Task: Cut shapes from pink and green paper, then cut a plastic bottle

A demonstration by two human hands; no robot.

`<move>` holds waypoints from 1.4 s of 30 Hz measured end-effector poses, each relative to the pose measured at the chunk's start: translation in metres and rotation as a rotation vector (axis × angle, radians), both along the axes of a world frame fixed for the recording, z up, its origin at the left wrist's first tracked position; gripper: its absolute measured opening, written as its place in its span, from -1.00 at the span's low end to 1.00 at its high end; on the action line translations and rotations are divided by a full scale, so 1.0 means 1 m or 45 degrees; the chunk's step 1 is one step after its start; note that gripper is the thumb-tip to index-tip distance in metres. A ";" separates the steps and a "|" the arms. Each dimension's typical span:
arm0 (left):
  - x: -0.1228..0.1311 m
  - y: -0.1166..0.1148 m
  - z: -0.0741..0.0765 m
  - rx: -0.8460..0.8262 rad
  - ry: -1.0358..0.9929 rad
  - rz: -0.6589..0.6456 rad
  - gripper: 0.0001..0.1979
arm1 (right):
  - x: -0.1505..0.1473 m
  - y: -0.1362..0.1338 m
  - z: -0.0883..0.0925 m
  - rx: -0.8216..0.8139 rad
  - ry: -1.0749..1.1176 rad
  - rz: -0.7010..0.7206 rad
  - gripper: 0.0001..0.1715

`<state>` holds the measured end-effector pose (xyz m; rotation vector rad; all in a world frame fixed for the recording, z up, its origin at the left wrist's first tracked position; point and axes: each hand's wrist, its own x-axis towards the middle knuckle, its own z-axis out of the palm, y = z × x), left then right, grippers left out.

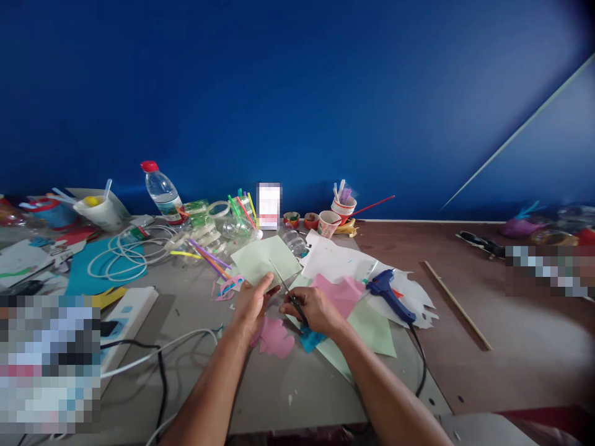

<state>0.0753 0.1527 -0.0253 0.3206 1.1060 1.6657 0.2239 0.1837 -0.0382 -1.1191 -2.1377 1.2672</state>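
Note:
My left hand (256, 300) pinches the lower edge of a pale green sheet of paper (263, 257), thumb on top. In my right hand (316, 308) is a pair of scissors (294, 301), fingers wrapped round the handles. Its blades point up and away, against the right side of the pale green sheet. Whether the blades are apart I cannot tell. Pink paper cutouts (274, 337) lie just below my left hand. A blue scrap of paper (310, 341) sits under my right hand, beside more pale green paper (372, 328) and a pink sheet (339, 294).
A blue glue gun (393, 294) rests on torn white paper (341, 257) at the right, its cord trailing forward. A wooden stick (458, 305) lies farther right. Behind stand a water bottle (162, 195) and paper cups (343, 204). A power strip (132, 322) and cables occupy the left.

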 end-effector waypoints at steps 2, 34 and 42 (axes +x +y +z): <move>-0.001 -0.001 0.002 0.023 0.009 0.000 -0.65 | 0.004 0.002 0.006 -0.043 0.042 0.071 -0.55; -0.001 -0.006 -0.005 -0.083 0.884 -0.444 -0.77 | 0.004 0.010 0.008 0.136 0.570 -0.643 -0.59; 0.001 -0.003 -0.009 0.342 0.156 -0.295 -0.49 | 0.005 0.020 0.004 -0.287 1.092 -0.876 -0.69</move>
